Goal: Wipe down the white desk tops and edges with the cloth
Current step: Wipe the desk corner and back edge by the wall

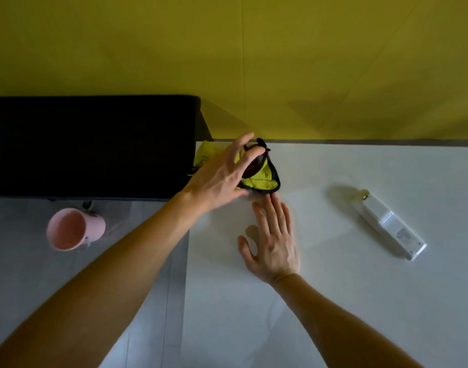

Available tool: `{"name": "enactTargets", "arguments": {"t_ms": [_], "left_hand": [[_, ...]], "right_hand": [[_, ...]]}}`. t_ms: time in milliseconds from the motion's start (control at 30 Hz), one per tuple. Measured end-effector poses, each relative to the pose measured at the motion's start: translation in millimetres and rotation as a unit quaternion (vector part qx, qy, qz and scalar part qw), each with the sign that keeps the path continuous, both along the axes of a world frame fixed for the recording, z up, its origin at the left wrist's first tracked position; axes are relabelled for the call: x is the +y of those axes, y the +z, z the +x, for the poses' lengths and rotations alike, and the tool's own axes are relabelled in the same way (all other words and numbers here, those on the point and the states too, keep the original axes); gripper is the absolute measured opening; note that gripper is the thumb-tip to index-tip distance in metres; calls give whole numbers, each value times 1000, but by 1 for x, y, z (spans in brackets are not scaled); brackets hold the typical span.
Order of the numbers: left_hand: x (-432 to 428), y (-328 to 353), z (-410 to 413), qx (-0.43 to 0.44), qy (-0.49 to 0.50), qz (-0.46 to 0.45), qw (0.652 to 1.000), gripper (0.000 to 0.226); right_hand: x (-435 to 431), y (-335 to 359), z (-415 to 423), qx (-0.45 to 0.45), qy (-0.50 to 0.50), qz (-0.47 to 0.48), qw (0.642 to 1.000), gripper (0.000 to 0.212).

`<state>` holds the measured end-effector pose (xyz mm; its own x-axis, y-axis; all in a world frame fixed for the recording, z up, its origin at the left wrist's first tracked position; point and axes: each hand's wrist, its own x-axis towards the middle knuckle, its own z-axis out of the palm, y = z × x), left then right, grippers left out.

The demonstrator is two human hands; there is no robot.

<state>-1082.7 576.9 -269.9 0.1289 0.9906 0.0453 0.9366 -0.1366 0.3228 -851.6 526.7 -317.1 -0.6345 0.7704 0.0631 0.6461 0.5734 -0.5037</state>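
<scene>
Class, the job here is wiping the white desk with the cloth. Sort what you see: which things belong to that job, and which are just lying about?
Belong to the job:
yellow cloth
white desk
left hand, on the cloth
right hand, flat on the desk

Just lying about:
pink mug
white remote
black screen

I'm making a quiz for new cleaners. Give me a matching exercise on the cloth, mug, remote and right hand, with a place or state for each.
1 cloth
2 mug
3 remote
4 right hand

A lies on the white desk's right side
B flat, fingers straight
C in front of the dark monitor
D under the left hand

Pairs: 1-D, 2-C, 3-A, 4-B
</scene>
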Motion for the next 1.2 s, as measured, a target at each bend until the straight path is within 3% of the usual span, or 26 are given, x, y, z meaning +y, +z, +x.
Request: {"name": "enactTargets", "arguments": {"t_ms": [100,167,233,300,400,500,600,667,767,833,900,1000,1067,1200], "left_hand": [[-22,10,5,3,47,-36,998,134],[-35,10,-2,32,120,-53,991,130],[-48,5,-7,55,176,-68,981,109],[-58,1,-4,65,195,-56,977,88],[-61,3,16,27,195,-22,980,70],[-63,10,34,-8,138,-55,989,69],[-66,20,34,-63,170,-64,981,60],[-60,18,24,-58,251,-48,965,49],[-42,12,12,-7,288,-155,945,64],[-28,13,7,-25,312,-229,922,67],[-19,21,2,-60,336,-273,899,61],[-14,34,-6,-157,324,-309,880,48],[-10,48,-9,-215,309,-301,876,52],[2,83,-15,-325,313,-259,854,64]], "right_hand": [[5,3,7,86,-3,-54,995,64],[13,7,12,125,-30,-89,988,43],[22,23,15,166,-96,-112,975,23],[37,48,11,194,-148,-118,963,17],[70,74,-2,212,-156,-56,963,6],[106,79,-17,193,-164,-27,967,10],[139,68,-21,69,-149,-128,978,38],[155,66,-21,-27,-66,-194,979,67],[163,67,-26,-139,83,-166,973,96],[165,68,-27,-184,97,-158,965,89],[168,70,-23,-210,81,-173,959,59],[173,82,-15,-165,52,-230,958,31],[180,95,-10,-125,19,-256,958,27],[202,121,-4,-54,-43,-288,955,37]]}}
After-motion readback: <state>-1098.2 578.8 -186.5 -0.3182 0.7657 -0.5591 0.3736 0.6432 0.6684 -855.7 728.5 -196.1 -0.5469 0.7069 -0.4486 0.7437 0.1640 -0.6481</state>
